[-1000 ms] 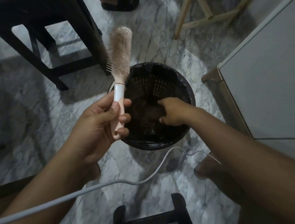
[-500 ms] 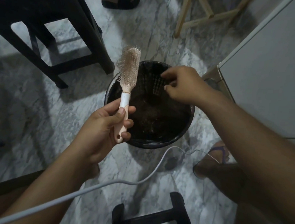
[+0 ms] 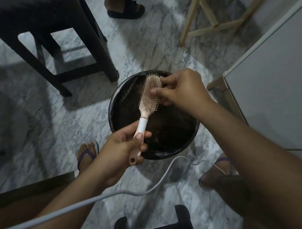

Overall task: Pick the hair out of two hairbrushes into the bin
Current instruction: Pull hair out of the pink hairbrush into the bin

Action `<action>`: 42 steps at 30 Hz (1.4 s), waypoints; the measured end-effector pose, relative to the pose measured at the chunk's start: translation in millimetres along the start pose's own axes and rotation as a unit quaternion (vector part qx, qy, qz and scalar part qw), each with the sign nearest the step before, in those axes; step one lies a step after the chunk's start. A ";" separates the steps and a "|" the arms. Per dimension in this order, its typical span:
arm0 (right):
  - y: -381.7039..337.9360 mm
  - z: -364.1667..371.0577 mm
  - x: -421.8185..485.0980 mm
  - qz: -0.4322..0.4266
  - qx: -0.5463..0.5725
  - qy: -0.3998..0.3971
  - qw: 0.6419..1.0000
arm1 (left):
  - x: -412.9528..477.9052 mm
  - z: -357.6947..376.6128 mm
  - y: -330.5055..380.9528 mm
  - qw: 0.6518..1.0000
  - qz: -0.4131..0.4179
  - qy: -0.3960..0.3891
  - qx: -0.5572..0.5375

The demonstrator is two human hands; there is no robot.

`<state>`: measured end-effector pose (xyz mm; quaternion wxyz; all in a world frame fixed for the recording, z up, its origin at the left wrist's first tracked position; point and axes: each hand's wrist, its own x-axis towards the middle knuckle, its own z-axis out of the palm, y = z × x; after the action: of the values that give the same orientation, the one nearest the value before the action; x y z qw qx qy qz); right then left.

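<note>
Holding brush [image 3: 149, 95] over the bin [image 3: 188, 143], bristles facing up toward the camera, long axis running from the handle at lower left up to the head at upper right. Left hand [image 3: 122, 147] wrapping the handle, grip fully closed on it, thumb lying along the front. Right hand [image 3: 180, 88] reaching in from the right, touching the head's right edge; fingertips [image 3: 153, 92] pinched nearly closed on the bristle face, probably on a tuft of hair, though any hair there too fine to confirm. Head sitting directly above the bin's far rim, so anything pulled free dropping straight in. Right hand nearer the bristles; pull likely going rightward and away, across the short axis of the head. Bin standing on the marble floor [image 3: 42, 118], dark stuff inside, likely hair. Second brush not in view. White cable [image 3: 108, 194] trailing across the floor in front of the bin. Dark stool [image 3: 91, 47] at upper left, well apart.
</note>
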<state>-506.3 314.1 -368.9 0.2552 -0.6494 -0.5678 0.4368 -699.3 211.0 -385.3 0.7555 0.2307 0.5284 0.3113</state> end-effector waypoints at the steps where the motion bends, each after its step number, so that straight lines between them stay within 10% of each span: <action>1: -1.6 -0.4 -1.3 -0.014 -0.019 0.002 1.000 | 0.5 0.0 -0.8 1.000 -0.003 0.003 -0.001; 17: -24.2 -20.6 -15.7 -0.367 0.060 0.247 0.895 | 6.5 -7.5 1.3 0.998 -0.016 0.059 -0.028; 20: -13.1 -27.1 -8.2 -0.186 -0.139 0.107 0.967 | 6.8 -9.7 3.3 0.998 -0.007 0.061 -0.031; 24: 8.8 -20.1 -10.7 0.041 -0.400 -0.176 0.899 | 5.4 -8.6 7.1 0.998 0.004 0.053 -0.022; 29: -7.5 -8.0 -9.7 -0.122 -0.127 0.042 0.984 | 5.8 -5.8 4.7 0.999 0.011 0.042 -0.007; 42: -9.8 -2.3 -0.6 -0.267 -0.026 0.162 0.950 | 2.0 0.7 -0.7 1.000 -0.001 0.012 -0.008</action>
<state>-509.3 316.2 -359.5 0.4345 -0.5420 -0.6826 0.2268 -698.0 211.9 -386.8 0.7516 0.2200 0.5348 0.3174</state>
